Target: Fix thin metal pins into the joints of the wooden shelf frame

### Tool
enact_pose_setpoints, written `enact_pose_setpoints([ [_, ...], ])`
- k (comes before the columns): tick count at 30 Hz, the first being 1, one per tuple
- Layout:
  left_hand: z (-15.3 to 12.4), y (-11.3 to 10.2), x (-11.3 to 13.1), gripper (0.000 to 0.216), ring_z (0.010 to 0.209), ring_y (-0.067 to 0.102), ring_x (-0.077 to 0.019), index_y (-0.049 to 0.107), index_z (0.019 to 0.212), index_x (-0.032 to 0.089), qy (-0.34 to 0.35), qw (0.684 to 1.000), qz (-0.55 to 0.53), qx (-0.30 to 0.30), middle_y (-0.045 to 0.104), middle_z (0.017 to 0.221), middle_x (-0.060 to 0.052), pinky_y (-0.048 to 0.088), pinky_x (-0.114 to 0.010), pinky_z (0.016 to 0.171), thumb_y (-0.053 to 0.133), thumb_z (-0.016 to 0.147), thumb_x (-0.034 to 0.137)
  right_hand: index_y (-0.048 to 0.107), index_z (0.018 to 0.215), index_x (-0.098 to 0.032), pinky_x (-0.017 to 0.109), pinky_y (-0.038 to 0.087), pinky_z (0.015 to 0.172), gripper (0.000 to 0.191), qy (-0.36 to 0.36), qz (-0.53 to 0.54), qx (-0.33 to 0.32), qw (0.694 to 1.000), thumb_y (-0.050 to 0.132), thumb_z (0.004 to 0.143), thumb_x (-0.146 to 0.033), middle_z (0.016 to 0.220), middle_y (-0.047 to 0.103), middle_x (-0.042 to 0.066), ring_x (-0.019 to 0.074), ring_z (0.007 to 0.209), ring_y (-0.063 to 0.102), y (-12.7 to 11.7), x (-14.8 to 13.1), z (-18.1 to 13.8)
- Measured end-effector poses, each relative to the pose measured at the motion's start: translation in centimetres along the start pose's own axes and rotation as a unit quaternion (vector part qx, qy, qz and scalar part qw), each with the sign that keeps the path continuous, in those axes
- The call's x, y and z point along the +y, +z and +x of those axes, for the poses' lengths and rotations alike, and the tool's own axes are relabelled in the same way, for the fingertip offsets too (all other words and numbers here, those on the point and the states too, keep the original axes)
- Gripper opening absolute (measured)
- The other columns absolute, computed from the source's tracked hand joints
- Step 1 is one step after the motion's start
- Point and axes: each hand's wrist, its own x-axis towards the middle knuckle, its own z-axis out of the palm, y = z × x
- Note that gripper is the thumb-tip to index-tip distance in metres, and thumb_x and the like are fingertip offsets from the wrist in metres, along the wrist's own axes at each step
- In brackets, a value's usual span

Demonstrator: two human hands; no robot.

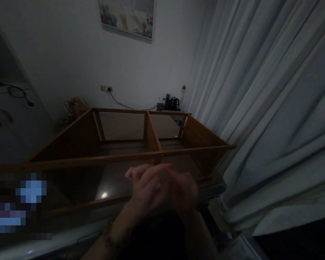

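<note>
My left hand (147, 186) is raised in front of the wooden frame, its fingers curled and its index finger reaching toward the other hand. Close beside it, my right hand (185, 191) is dim and blurred, with its fingers bent inward. A small red spot shows where the fingertips meet; whether it is a nail or a small object, I cannot tell. Anything inside the fingers is hidden. Behind and below both hands lies the brown wooden frame (119, 157), an open piece of furniture with a middle divider (153, 131) and side panels.
Pale curtains (254, 108) hang along the right. At the back, a black kettle (174, 103) stands near the wall. A cable runs from a wall socket (106, 88). White cabinet doors (8, 126) stand on the left, and a framed picture (127, 18) hangs above.
</note>
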Motion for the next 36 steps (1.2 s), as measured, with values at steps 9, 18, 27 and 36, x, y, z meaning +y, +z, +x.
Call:
enact_pose_setpoints([
  [9, -5.2, 6.6, 5.9, 0.027, 0.103, 0.064, -0.0236, 0.061, 0.091, 0.023, -0.313, 0.862, -0.395, -0.064, 0.069, 0.112, -0.01, 0.052, -0.038, 0.087, 0.051, 0.097, 0.047, 0.071, 0.089, -0.025, 0.028, 0.048, 0.052, 0.022, 0.062, -0.053, 0.035, 0.996, 0.052, 0.099, -0.028, 0.064, 0.071, 0.001, 0.0157, 0.051, 0.065, -4.2, 1.1, -6.0],
  [18, -5.8, 9.9, 9.6, 0.044, 0.083, 0.074, -0.0236, 0.079, 0.079, 0.022, -0.305, 0.814, -0.47, -0.154, 0.08, 0.086, -0.009, 0.059, -0.035, 0.077, 0.057, 0.091, 0.058, 0.066, 0.086, -0.023, 0.021, 0.057, 0.053, 0.027, 0.221, -0.029, 0.049, 0.973, 0.048, 0.102, -0.034, 0.07, 0.072, 0.001, 0.0152, 0.058, 0.071, -7.2, 2.7, -10.8],
  [27, -6.6, 13.1, 9.3, 0.032, 0.077, 0.069, -0.0226, 0.08, 0.088, 0.027, -0.252, 0.884, -0.341, -0.194, 0.078, 0.08, -0.005, 0.054, -0.036, 0.073, 0.053, 0.096, 0.042, 0.066, 0.128, -0.031, 0.027, 0.062, 0.085, 0.034, 0.37, 0.093, -0.028, 0.924, 0.049, 0.101, -0.043, 0.118, 0.075, 0.005, 0.0202, 0.111, 0.072, -8.7, 5.9, -15.9],
  [36, -9.5, 18.1, 8.0, 0.024, 0.08, 0.07, -0.0213, 0.078, 0.091, 0.028, -0.168, 0.927, -0.226, -0.247, 0.079, 0.084, -0.003, 0.051, -0.038, 0.081, 0.054, 0.094, 0.033, 0.053, 0.143, -0.029, 0.04, 0.045, 0.112, 0.064, 0.55, 0.287, -0.069, 0.781, 0.058, 0.09, -0.064, 0.146, 0.056, 0.008, 0.024, 0.136, 0.053, -9.2, 9.3, -20.4],
])
